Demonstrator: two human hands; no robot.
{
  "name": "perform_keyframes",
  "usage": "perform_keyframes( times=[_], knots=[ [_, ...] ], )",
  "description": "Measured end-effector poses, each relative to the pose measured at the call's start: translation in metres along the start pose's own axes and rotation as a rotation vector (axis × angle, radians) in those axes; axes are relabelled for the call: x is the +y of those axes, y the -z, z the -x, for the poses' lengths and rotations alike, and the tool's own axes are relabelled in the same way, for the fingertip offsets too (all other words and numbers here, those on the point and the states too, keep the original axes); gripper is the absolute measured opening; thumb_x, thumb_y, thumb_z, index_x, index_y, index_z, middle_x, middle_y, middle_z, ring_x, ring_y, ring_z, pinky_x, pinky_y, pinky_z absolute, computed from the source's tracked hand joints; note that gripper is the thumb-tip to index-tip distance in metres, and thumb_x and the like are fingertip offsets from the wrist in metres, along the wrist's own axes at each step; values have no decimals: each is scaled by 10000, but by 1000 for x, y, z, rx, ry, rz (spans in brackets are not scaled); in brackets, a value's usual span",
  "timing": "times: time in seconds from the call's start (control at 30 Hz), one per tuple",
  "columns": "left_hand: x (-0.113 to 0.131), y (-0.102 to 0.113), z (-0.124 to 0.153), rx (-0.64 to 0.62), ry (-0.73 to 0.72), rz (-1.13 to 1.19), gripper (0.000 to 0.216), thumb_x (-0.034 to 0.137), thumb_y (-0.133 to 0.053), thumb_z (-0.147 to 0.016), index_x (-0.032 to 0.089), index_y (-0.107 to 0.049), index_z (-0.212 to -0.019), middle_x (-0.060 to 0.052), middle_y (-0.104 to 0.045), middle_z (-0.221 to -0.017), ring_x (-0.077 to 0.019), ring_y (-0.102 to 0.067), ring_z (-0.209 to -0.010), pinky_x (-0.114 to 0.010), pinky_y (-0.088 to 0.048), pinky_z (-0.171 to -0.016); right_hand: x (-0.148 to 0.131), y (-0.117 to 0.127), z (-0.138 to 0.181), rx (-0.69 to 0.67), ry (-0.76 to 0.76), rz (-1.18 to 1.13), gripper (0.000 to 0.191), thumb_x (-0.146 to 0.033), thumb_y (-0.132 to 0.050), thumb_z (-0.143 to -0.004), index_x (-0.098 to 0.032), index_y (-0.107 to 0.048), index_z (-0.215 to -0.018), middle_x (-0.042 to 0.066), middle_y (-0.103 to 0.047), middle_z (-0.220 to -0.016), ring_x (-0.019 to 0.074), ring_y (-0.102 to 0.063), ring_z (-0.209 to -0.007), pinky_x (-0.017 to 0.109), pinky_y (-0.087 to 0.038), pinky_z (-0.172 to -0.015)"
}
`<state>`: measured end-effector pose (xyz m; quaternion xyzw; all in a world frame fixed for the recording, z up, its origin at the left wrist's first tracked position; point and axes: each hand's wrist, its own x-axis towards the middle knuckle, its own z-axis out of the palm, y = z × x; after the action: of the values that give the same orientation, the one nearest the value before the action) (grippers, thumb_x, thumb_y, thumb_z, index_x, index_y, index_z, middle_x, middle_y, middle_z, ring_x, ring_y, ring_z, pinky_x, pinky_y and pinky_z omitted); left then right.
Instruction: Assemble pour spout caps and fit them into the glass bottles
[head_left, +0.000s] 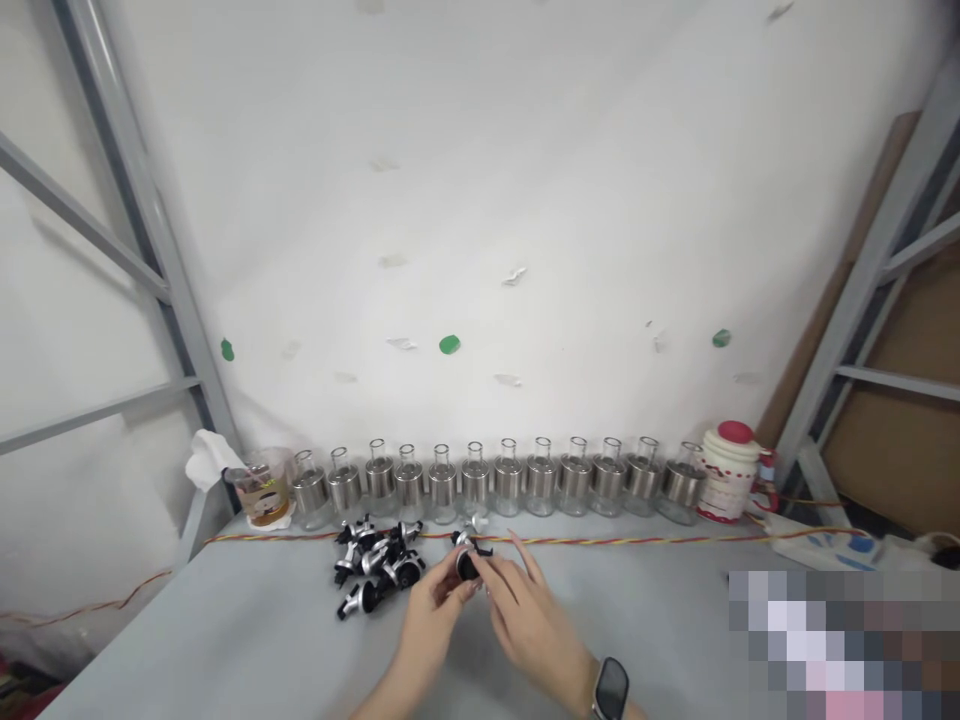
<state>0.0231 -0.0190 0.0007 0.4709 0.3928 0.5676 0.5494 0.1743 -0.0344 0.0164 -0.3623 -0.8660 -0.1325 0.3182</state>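
A black and silver pour spout (466, 566) is between my two hands, over the front of the grey table. My left hand (433, 605) pinches it between thumb and fingers. From the other side, my right hand (529, 615) has its fingertips closed on the same spout, with one finger raised. A pile of similar pour spouts (381, 558) lies just left of my hands. Behind them stands a row of glass bottles (508, 482) with metal sleeves and uncapped necks. The underside of the held spout is partly hidden by my fingers.
A red and yellow twisted cord (600, 540) crosses the table (247, 620) before the bottles. A cup of amber liquid (266, 497) stands left of the row, a cream jar with a red lid (729, 475) right of it. Metal frame posts flank the table.
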Motion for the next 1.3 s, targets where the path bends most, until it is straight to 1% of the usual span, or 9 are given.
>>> perform_keyframes(
  times=[0.2, 0.33, 0.43, 0.63, 0.83, 0.93, 1.13, 1.23, 1.3],
  knots=[
    [-3, 3, -3, -14, 20, -14, 397, 211, -712, -565, 196, -671, -959, -59, -674, -997, -254, -598, -927, -382, -456, -850, -1, -6, 3, 7, -18, -21, 343, -160, -391, -855, -136, -421, -1196, 81, -622, -927, 192, -572, -860, 490, -361, -970],
    [-6, 1, -2, -79, 25, -63, 390, 255, -722, -576, 192, -673, -957, -64, -675, -995, -256, -584, -956, -388, -423, -891, 0, -14, 5, 59, -41, 0, 243, -101, -338, -857, -143, -504, -1029, 53, -611, -842, 175, -559, -804, 520, -284, -1000],
    [-11, 1, -2, -143, 10, -87, 441, 294, -736, -567, 183, -659, -986, -90, -662, -1021, -260, -590, -937, -391, -439, -866, -2, -16, 5, 85, -32, 59, 263, -75, -288, -853, -155, -530, -918, 33, -578, -765, 169, -537, -745, 556, -231, -1001],
    [-13, 2, 0, -56, -27, -167, 391, 307, -713, -590, 167, -664, -952, -102, -679, -957, -255, -599, -906, -356, -462, -828, -11, -18, 1, 151, -29, 106, 301, -47, -262, -840, -164, -539, -857, 43, -576, -751, 167, -524, -701, 546, -267, -966],
    [-12, 3, 2, -18, -106, -272, 361, 289, -665, -642, 182, -636, -986, -84, -656, -982, -222, -590, -888, -318, -476, -786, -11, -14, 1, 128, -73, 19, 283, -76, -370, -811, -172, -497, -1045, 57, -609, -879, 190, -549, -815, 538, -261, -974],
    [-13, 5, 1, -29, -142, -298, 340, 313, -639, -676, 174, -625, -986, -81, -641, -943, -215, -587, -852, -295, -496, -716, -9, -4, 1, 78, -177, -132, 390, -73, -425, -759, -188, -430, -1132, 62, -593, -961, 198, -544, -899, 535, -256, -983],
    [1, 6, 3, 18, -165, -302, 313, 355, -620, -695, 179, -642, -952, -32, -577, -818, -163, -572, -682, -280, -502, -651, 6, 1, 8, -3, -356, -391, 677, -18, -391, -647, -204, -234, -1279, 62, -534, -1076, 172, -546, -915, 592, -95, -1011],
    [13, 3, 6, -4, -141, -263, 293, 358, -628, -686, 189, -662, -923, -13, -549, -771, -154, -559, -659, -273, -497, -640, 13, -6, 11, 44, -413, -457, 642, -3, -352, -653, -217, -285, -1254, 45, -554, -1028, 163, -553, -894, 576, -111, -1010],
    [17, 1, 7, -41, -120, -250, 268, 351, -638, -677, 182, -679, -880, -5, -535, -719, -150, -550, -646, -262, -490, -621, 13, -9, 11, 61, -451, -534, 535, -25, -353, -689, -227, -382, -1184, 34, -573, -989, 163, -558, -871, 524, -204, -998]
  ],
)
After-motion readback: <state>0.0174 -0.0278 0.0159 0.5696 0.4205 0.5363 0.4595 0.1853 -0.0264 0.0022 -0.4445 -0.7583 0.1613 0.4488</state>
